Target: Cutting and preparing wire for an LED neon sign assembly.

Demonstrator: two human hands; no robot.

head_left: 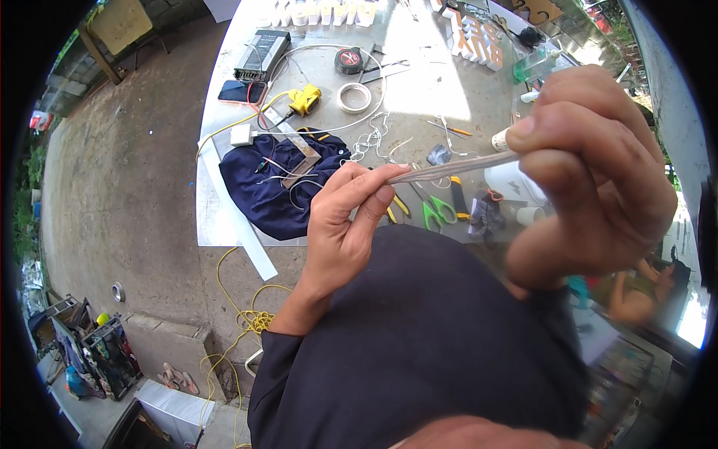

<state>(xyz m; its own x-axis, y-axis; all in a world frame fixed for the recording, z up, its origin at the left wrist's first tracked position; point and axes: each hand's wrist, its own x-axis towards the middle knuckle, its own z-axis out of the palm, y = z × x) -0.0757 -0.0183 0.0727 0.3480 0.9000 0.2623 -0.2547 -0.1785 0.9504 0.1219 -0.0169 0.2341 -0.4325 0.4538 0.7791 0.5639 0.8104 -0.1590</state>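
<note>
A thin, greyish, several-stranded wire or cord [452, 168] is stretched between my two hands above the table's near edge. My left hand [340, 224] pinches its left end between thumb and fingers. Close to the camera, my right hand [609, 168] is closed on the other end, gripping with thumb and forefinger. Below the strand lie green-handled scissors [439, 215] and a yellow-and-black handled tool [401, 203]. Beside my left hand is a bunched navy cloth [258, 191], with a metal square [303, 166] and loose wires on top.
On the table [419, 97] are a tape roll [354, 98], a tape measure [348, 60], a yellow plug [305, 99], a phone [241, 91], a metal power unit [262, 55] and block letters [476, 41]. Yellow cord [256, 322] tangles on the floor. Another person's arm [632, 299] shows at right.
</note>
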